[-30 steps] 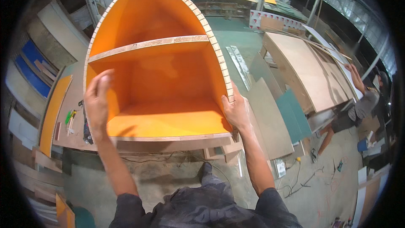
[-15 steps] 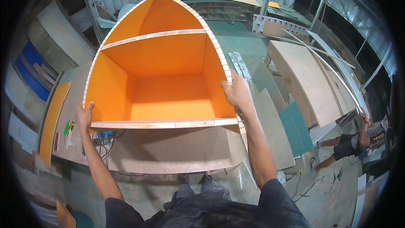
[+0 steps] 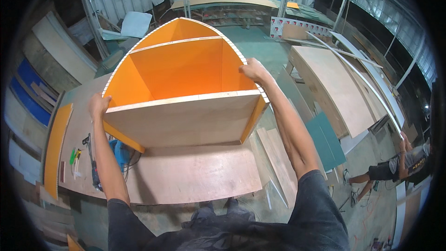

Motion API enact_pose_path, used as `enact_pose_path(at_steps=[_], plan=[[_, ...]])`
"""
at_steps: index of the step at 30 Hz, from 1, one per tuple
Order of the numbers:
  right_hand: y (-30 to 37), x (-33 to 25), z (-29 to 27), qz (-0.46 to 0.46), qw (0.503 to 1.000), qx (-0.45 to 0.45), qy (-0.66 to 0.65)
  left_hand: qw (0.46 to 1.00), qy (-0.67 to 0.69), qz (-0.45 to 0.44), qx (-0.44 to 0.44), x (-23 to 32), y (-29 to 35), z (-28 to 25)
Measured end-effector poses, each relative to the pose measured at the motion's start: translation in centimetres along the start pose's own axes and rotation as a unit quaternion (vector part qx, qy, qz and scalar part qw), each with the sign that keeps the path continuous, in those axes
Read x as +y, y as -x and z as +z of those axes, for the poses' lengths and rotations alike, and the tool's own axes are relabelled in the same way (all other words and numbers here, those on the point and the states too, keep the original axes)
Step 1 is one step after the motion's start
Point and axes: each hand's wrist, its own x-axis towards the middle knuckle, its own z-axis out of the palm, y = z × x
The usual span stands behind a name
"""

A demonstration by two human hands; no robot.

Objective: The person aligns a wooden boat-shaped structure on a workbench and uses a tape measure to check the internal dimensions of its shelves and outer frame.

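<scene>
An arch-shaped wooden cabinet (image 3: 186, 72) is between my hands, with orange inner faces, one cross shelf and pale dashed edging along its curved rim. It leans back, its pointed top away from me, and the pale board under its lower compartment faces me. My left hand (image 3: 98, 106) is closed round the left edge at the lower corner. On the right edge, a bit higher up, my right hand (image 3: 255, 71) grips the rim with bent fingers. Beneath the cabinet is a wooden worktable (image 3: 200, 176); whether the lower edges rest on it I cannot tell.
On the table's left lie a blue power tool (image 3: 120, 154), green and yellow hand tools (image 3: 74, 156) and an orange panel (image 3: 58, 151). To the right stand a large wooden cabinet (image 3: 332, 81) and a teal panel (image 3: 327, 140). Another person (image 3: 404, 162) holds a long strip (image 3: 371, 93) at far right.
The cabinet has tipped back and sunk toward the table, so its underside board now shows. Both hands have kept their grip; the right hand has moved slightly up in view.
</scene>
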Motion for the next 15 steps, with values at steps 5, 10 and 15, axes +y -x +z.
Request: enact_pose_path(at_steps=[5, 10, 15], plan=[[-3.2, 1.7, -0.1, 0.016, 0.999, -0.035, 0.015, 0.999, -0.04, -0.019, -0.022, 3.6, -2.0, 1.1], [-2.9, 1.0, -0.4, 0.031, 0.997, -0.062, -0.034, 0.999, 0.011, 0.028, -0.017, 0.5, -5.2, 3.9], [0.1, 2.1, 1.3, -0.042, 0.919, -0.091, -0.38, 0.999, 0.03, 0.037, 0.027, -2.7, -5.9, 2.2]])
